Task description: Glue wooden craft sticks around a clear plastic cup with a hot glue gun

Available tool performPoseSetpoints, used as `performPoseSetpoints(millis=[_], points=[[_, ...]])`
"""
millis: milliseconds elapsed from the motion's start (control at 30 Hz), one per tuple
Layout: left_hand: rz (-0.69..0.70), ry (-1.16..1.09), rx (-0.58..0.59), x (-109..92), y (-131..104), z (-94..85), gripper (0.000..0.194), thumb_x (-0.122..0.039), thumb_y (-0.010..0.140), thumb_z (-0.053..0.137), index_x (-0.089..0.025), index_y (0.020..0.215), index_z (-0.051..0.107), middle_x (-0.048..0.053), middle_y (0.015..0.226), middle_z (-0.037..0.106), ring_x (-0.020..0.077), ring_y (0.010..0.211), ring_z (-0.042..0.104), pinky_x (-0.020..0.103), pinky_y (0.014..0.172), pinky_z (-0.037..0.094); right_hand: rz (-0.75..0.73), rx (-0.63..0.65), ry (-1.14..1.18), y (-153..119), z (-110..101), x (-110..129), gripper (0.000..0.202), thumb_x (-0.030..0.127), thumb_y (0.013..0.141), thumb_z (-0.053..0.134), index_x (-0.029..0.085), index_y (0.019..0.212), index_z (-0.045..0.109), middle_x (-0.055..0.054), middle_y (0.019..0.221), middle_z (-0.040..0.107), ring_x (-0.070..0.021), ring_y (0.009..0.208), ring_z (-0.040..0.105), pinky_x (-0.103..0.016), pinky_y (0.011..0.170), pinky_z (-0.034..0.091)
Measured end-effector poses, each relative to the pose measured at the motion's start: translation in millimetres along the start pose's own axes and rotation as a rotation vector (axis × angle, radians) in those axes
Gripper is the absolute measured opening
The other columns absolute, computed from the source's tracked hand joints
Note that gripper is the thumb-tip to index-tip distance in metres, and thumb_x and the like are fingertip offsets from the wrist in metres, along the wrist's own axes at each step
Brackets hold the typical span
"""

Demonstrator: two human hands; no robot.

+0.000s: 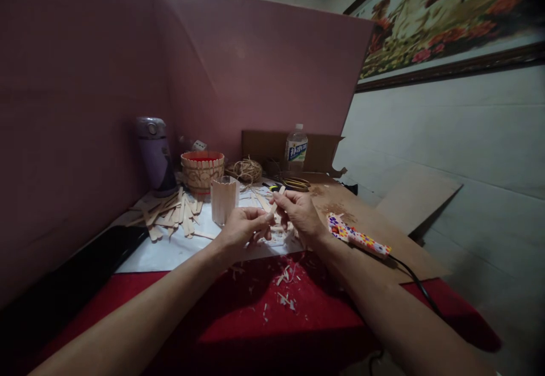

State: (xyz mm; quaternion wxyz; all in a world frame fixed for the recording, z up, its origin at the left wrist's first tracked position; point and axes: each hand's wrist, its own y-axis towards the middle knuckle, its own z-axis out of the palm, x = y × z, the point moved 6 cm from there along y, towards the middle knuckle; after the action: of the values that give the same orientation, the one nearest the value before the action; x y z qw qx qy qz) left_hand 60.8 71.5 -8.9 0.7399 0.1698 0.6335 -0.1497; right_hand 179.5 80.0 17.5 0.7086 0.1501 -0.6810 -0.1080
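Between my two hands is a short flat wooden craft stick (277, 199), tilted upward. My right hand (298, 212) pinches its upper part. The fingertips of my left hand (247, 225) close on its lower end. Just left of the hands stands a clear cup (224, 201) whose side is lined with upright wooden sticks. A loose pile of craft sticks (181, 212) lies on white paper farther left. Right of my right hand rests a flower-patterned glue gun (357, 236) with a black cord.
Behind stand a purple flask (155, 157), a stick-covered basket (202, 172), a ball of twine (244, 170) and a plastic bottle (297, 149). Scissors (293, 184) lie near the cardboard (383, 259). Wood scraps (287, 288) litter the red cloth (255, 325). Pink panels enclose the back and left.
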Motion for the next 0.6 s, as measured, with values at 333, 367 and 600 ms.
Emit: performPoseSetpoints(millis=[333, 367, 600], points=[[-0.037, 0.190, -0.025, 2, -2, 1.0, 0.030, -0.043, 0.069, 0.068, -0.016, 0.061, 0.058, -0.003, 0.041, 0.051, 0.0048, 0.031, 0.030, 0.020, 0.035, 0.016, -0.015, -0.329, 0.008, 15, -43, -5, 0.038, 0.054, 0.075, 0.058, 0.017, 0.065, 0.055, 0.005, 0.039, 0.048, -0.0066, 0.029, 0.041, -0.017, 0.026, 0.033], [0.012, 0.229, -0.053, -1, -2, -0.2, 0.032, -0.045, 0.072, 0.065, -0.017, 0.059, 0.056, -0.003, 0.040, 0.050, 0.0054, 0.032, 0.030, 0.020, 0.036, 0.018, -0.018, -0.346, 0.002, 16, -46, -5, 0.037, 0.054, 0.074, 0.059, 0.017, 0.065, 0.054, 0.006, 0.039, 0.048, -0.0064, 0.029, 0.041, -0.017, 0.026, 0.033], [0.688, 0.456, -0.542, -57, -35, -23.0, 0.007, -0.023, 0.079, 0.053, -0.021, 0.074, 0.057, -0.002, 0.063, 0.054, 0.0126, 0.059, 0.048, 0.024, 0.058, 0.038, -0.005, -0.340, -0.074, 16, -42, -8, 0.033, 0.035, 0.063, 0.071, 0.017, 0.084, 0.053, 0.009, 0.044, 0.052, -0.0074, 0.032, 0.044, -0.015, 0.024, 0.033]])
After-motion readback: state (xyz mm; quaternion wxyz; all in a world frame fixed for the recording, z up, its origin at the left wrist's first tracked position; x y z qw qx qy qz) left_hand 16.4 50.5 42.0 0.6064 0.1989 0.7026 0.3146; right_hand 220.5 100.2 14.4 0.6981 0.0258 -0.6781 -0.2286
